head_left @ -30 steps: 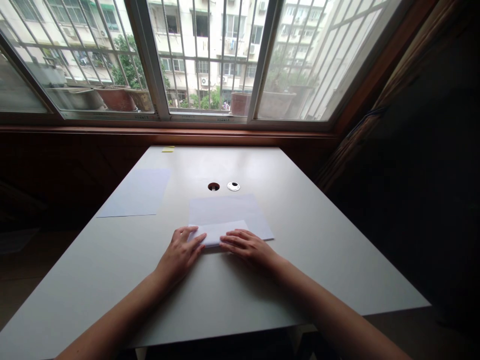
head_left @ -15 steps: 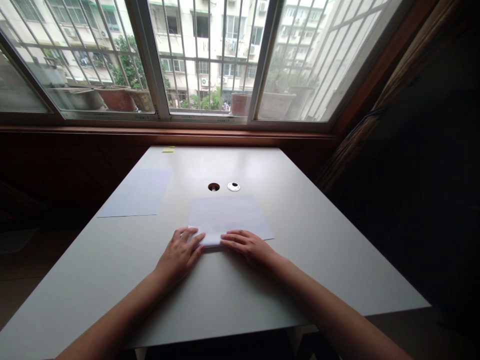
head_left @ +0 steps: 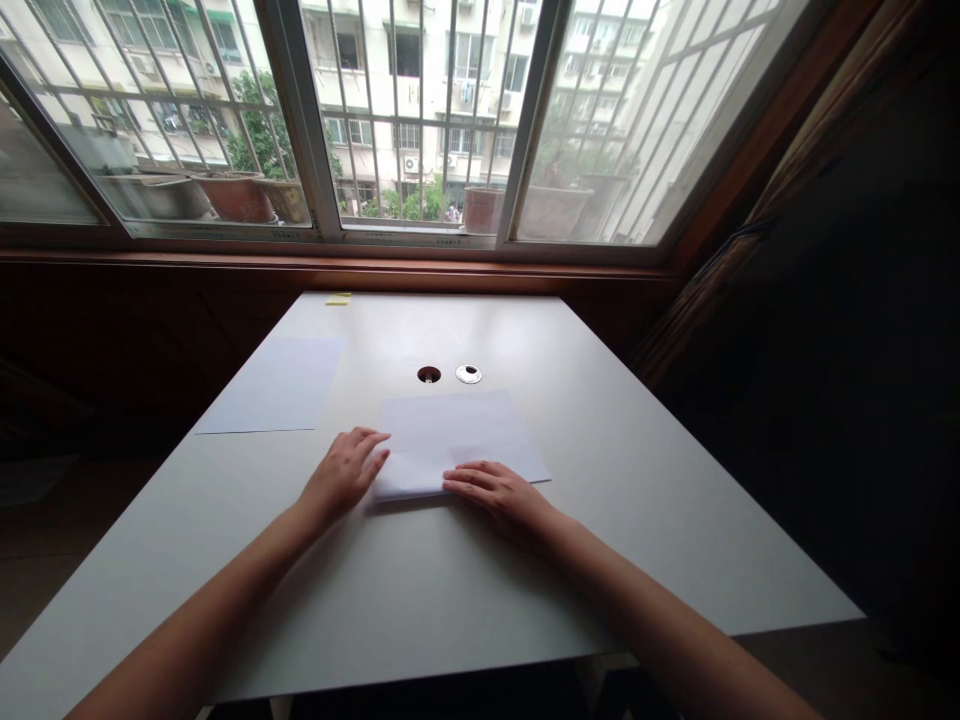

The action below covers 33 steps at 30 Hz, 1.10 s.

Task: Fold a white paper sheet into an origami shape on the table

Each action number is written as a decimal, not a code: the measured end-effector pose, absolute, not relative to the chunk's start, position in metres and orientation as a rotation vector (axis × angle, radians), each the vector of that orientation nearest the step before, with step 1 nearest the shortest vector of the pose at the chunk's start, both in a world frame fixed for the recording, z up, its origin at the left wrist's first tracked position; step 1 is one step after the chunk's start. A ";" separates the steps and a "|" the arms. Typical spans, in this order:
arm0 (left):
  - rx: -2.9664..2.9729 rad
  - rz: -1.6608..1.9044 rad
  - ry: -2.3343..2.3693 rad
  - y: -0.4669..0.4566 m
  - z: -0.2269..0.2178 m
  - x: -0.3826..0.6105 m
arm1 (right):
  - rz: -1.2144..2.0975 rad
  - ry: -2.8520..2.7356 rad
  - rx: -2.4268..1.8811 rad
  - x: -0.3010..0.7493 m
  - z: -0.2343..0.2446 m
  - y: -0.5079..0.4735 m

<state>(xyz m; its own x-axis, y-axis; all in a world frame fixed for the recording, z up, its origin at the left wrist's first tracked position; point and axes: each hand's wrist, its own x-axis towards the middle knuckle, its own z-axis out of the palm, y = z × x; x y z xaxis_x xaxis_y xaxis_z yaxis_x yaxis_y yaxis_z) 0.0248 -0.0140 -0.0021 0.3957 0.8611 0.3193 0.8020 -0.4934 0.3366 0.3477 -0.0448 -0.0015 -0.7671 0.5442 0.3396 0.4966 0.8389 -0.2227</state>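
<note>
Paper (head_left: 454,425), centre of frame, partly under my right hand (head_left: 501,492).
I have that hand flat, fingers extended; my left hand (head_left: 345,470), fingers loosely parted, is at the paper's left edge.

A bright barred window (head_left: 420,120) stands beyond a white table (head_left: 435,600), with a shadowed curtain (head_left: 802,165) at the right.

Plain bluish-white paper (head_left: 442,430), greyish-white counter (head_left: 622,480)
From my end I see a yellow slip (head_left: 338,299), terracotta-red flowerpots (head_left: 238,198), a reddish-brown windowsill (head_left: 420,265) and green foliage (head_left: 259,125).
</note>
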 end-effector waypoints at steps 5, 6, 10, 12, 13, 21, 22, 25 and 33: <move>2.339 0.569 1.718 0.051 -0.007 0.004 | 0.164 -2.635 -0.774 0.349 0.000 -0.046; 2.322 0.556 1.734 0.062 -0.008 0.003 | 0.162 -2.636 -0.769 0.350 -0.001 -0.046; 2.307 0.485 1.718 0.091 -0.005 0.008 | 0.153 -2.645 -0.752 0.352 -0.003 -0.045; 2.306 0.428 1.697 0.098 -0.001 0.013 | 0.150 -2.655 -0.743 0.353 -0.004 -0.045; 2.304 0.395 1.688 0.100 0.002 0.016 | 0.148 -2.660 -0.738 0.353 -0.004 -0.045; 2.269 0.131 1.684 0.113 0.027 0.035 | 0.094 -2.662 -0.714 0.352 0.001 -0.048; 2.259 0.097 1.684 0.115 0.030 0.036 | 0.088 -2.663 -0.709 0.352 0.002 -0.048; 2.218 0.003 1.673 0.121 0.037 0.040 | 0.081 -2.667 -0.702 0.352 0.003 -0.049; 2.120 -0.114 1.609 0.123 0.043 0.043 | 0.049 -2.668 -0.702 0.353 0.002 -0.050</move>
<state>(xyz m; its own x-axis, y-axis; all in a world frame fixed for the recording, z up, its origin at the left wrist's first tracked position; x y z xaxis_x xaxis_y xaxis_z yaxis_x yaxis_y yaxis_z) 0.0427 0.1229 0.0433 0.3078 0.8879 -0.3420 0.9273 -0.1994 0.3168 0.3530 -0.0498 0.0020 -0.8031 0.4810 0.3516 0.4679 0.8745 -0.1276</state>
